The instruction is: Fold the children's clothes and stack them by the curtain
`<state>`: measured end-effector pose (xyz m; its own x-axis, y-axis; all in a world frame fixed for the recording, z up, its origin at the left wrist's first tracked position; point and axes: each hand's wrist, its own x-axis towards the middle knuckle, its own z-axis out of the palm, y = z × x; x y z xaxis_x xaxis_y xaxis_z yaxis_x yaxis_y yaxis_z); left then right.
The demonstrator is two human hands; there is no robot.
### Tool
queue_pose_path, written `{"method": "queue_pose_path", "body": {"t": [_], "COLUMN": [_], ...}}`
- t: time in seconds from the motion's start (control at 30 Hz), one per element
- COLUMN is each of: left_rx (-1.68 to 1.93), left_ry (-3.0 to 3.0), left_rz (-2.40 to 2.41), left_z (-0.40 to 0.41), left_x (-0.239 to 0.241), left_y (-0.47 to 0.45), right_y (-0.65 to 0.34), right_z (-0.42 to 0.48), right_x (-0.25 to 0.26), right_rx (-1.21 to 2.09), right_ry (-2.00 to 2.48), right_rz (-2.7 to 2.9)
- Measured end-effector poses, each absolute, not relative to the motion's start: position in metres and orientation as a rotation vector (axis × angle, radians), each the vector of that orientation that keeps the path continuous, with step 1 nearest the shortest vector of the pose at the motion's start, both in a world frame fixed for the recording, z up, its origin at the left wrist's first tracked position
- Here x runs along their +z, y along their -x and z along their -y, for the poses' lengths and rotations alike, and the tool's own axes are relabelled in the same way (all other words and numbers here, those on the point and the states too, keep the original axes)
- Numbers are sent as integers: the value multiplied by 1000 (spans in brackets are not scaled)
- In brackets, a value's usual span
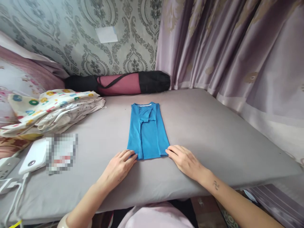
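A blue T-shirt [149,137] lies on the grey bed sheet with both sides folded inward. Its sleeves overlap near the top, and the neckline points away from me. At the near left corner of the hem, my left hand [121,163] has its fingers closed on the cloth. My right hand [181,159] grips the opposite hem corner between thumb and fingers. The fingertips of both hands are partly hidden against the fabric.
A pink and black roll bag [118,84] lies along the wall. Patterned cloths [64,110] are heaped at the left. Nearer are a white power bank [35,155] with a cable, a power strip [8,166] and a blurred packet [62,153]. Curtains [201,44] hang at the right.
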<state>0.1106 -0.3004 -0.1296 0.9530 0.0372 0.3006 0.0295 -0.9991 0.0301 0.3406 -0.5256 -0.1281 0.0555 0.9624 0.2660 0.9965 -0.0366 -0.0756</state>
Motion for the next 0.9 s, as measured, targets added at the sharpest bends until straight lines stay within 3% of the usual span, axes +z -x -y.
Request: {"method": "queue_pose_path", "body": {"t": [0.57, 0.9], "left_rx": [397, 388], "left_ry": [-3002, -2727], "left_rz": [190, -192], "left_z": [296, 231], "left_x": [-101, -94], "left_y": [-107, -176], "right_y": [-335, -395], "right_z": [533, 457], "right_x": [-100, -83], "right_rx": [-228, 29], "right_ry": [2074, 2170], "right_rz": [2074, 1713]}}
